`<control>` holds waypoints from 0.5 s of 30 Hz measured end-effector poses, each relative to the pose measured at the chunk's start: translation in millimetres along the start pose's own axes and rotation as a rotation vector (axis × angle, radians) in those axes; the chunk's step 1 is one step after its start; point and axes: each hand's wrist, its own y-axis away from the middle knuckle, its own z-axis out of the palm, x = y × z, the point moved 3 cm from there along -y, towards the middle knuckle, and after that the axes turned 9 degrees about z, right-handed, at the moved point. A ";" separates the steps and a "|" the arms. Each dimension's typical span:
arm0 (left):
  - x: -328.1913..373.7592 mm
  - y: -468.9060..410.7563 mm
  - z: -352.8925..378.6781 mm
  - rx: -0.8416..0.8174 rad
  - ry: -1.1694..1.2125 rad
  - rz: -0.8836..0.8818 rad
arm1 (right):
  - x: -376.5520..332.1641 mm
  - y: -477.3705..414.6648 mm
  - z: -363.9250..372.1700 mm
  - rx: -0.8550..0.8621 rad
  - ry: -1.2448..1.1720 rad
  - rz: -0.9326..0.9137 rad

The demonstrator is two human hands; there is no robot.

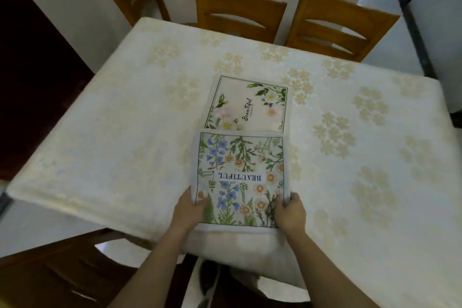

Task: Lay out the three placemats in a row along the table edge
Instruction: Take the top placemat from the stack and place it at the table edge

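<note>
Cream tablecloth (100, 132) with pale floral motifs covers a rectangular table, seen from the head view above its near edge. Two placemats are visible, both at the centre of the table and set one behind the other.

1. The near placemat (240, 157) is printed with blue and orange flowers and the word "BEAUTIFUL", which reads upside down from this side. It lies at the near table edge. Its far edge meets, and appears to overlap slightly, the near edge of the second mat.
2. The far placemat (245, 102) is printed with pink and white blossoms and a script "Beautiful". It lies flat towards the middle of the table.

Two hands hold the near placemat. The left hand (191, 207) grips its near-left corner and the right hand (290, 212) grips its near-right corner. In each, the thumb lies on the printed face and the fingers curl round the border.

Three wooden chairs (240, 12) stand along the far side. A fourth chair (62, 277) stands at near left. A dark door (30, 82) fills the left background.
</note>
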 end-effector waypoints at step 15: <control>33.3 54.2 35.9 -0.147 -0.105 0.173 | 59.6 70.9 -56.3 -0.032 -0.247 0.240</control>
